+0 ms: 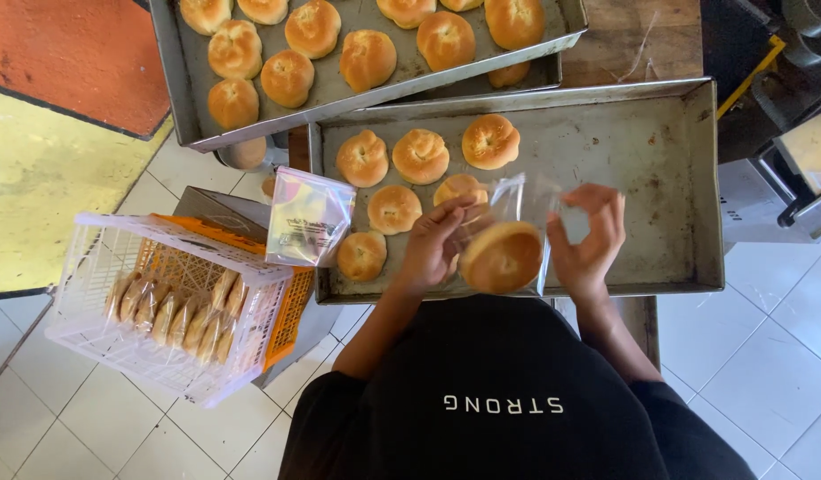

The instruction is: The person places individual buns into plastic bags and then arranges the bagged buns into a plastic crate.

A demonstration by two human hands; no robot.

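1. Nearest us, the person's black top [508, 400]; just beyond it, both hands work over the near edge of the grey metal baking tray [677, 178].
2. Left hand [432, 244] and right hand [588, 236] each pinch a side of the clear plastic bag [517, 222], with the round golden-brown bun [501, 258] inside it, between them.
3. Risk, I'd say: the bun sits low, so a slack pinch could drop it.
4. White plastic crate [90, 267] of bagged buns sits well left.

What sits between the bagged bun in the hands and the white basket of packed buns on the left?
A stack of empty clear bags at the tray's left edge lies roughly between the bagged bun and the basket; nothing else visible.
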